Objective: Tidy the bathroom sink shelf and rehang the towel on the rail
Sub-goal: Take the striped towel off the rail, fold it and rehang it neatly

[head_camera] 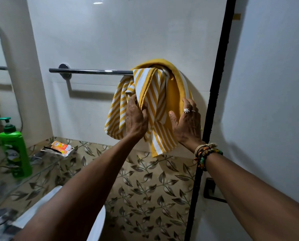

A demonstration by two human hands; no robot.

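1. A glass shelf (37,173) at the left holds a green pump bottle (16,150), which stands upright near its front edge.
2. An orange packet (61,146) lies flat at the shelf's far end, by the wall.
3. A chrome towel rail (93,71) carries a yellow-and-white striped towel (152,94), bunched at its right end.

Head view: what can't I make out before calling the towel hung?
Head view only.
Rail: right end and bracket hidden under the towel.
Left hand: fingertips buried in a towel fold.
Glass shelf: cut off at the left edge.
Green bottle: label blurred.
Packet: print too small.
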